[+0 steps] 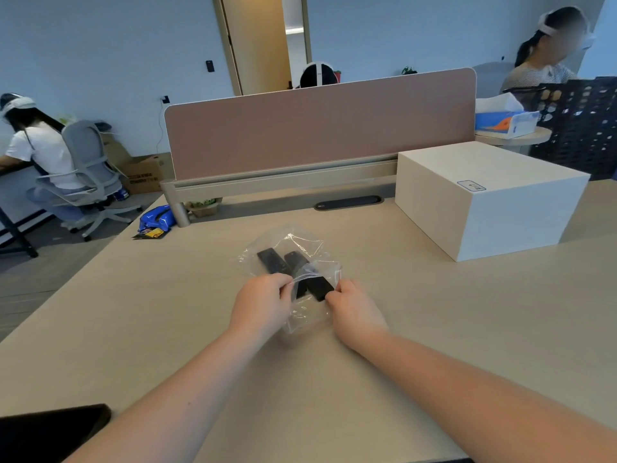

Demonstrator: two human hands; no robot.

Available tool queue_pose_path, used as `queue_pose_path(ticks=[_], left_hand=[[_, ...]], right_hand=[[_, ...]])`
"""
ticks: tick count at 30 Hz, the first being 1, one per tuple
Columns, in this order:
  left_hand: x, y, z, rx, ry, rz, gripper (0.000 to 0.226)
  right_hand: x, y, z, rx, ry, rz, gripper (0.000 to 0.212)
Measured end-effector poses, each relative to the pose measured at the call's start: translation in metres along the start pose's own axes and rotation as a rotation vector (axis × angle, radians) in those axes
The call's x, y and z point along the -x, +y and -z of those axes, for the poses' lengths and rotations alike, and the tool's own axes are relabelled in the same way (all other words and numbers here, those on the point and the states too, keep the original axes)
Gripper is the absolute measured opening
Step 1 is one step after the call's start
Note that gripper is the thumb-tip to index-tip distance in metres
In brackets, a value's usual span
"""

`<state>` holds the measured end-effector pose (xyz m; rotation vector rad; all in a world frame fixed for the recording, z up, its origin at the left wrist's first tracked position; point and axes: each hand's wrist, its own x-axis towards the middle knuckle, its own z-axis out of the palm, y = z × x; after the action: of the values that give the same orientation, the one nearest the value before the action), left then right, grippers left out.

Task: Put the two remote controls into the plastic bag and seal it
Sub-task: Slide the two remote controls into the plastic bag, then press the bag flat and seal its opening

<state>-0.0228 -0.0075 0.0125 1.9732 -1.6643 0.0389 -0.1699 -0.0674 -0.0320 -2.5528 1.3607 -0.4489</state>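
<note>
The plastic bag (pixel 289 279) lay on the desk (pixel 434 329) with both remote controls (pixel 293 269) inside; its mouth was pinched by the left hand (pixel 263 304) and right hand (pixel 354 309); the seal was judged best pressed evenly along the strip, end to end.

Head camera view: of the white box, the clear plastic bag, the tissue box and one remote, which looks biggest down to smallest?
1. White box, clearly largest.
2. Plastic bag.
3. Tissue box; it sits farther back, so its rank against the bag is unsure.
4. Either remote, smallest.
</note>
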Motion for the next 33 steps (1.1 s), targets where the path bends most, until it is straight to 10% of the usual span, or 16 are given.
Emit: queue_pose_path(ticks=[9, 14, 21, 28, 33], left_hand=[[0.000, -0.003, -0.001, -0.014, -0.023, -0.025, 0.019], [0.010, -0.005, -0.007, 0.023, -0.060, -0.102, 0.021], [0.039, -0.021, -0.015, -0.035, -0.373, -0.261, 0.093], [0.048, -0.039, -0.018, -0.118, -0.025, -0.327, 0.025], [0.051, -0.035, -0.011, -0.207, 0.020, -0.335, 0.031]], right_hand=[[-0.010, -0.004, -0.007, 0.038, -0.016, -0.043, 0.032], [-0.010, 0.011, 0.012, -0.181, 0.394, -0.060, 0.027], [-0.025, 0.029, 0.024, -0.123, 0.018, -0.080, 0.028], [-0.010, 0.032, 0.036, -0.044, 0.161, 0.088, 0.012], [-0.009, 0.036, 0.047, -0.131, 0.141, 0.072, 0.012]])
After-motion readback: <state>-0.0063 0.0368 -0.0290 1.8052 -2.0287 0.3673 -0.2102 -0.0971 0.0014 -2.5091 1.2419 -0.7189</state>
